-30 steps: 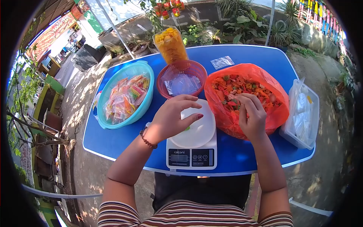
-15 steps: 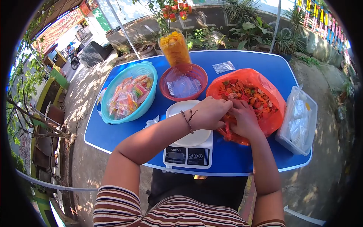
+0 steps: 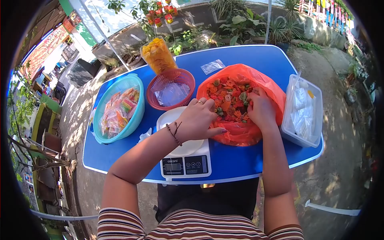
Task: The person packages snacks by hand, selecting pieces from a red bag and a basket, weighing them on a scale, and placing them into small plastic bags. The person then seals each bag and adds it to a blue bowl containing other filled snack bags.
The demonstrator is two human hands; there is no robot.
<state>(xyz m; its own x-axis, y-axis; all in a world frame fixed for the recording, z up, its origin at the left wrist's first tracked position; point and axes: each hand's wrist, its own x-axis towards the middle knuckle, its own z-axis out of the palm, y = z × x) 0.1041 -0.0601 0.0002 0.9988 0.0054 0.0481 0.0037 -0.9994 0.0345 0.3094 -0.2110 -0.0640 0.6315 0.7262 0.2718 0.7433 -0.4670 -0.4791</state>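
Note:
A red plastic bag lies wide open on the table, filled with small crinkled crackers in red, orange and green. My left hand is at the bag's left rim, thumb apart from the fingers, above the edge of a white kitchen scale. Inside the bag's right side, my right hand rests its bent fingers among the crackers. Those fingertips are partly hidden, but I see nothing held in them. A white plate on the scale is partly covered by my left hand and forearm.
On the blue table stand a turquoise basket of filled packets, a red basket of clear bags, and a tub of yellow chips. A clear box of plastic bags is at the right. One small bag lies behind.
My hands, together at the bag's near left rim before, have moved apart. The right one went deeper into the bag, whose mouth is now wider. The camera view has shifted.

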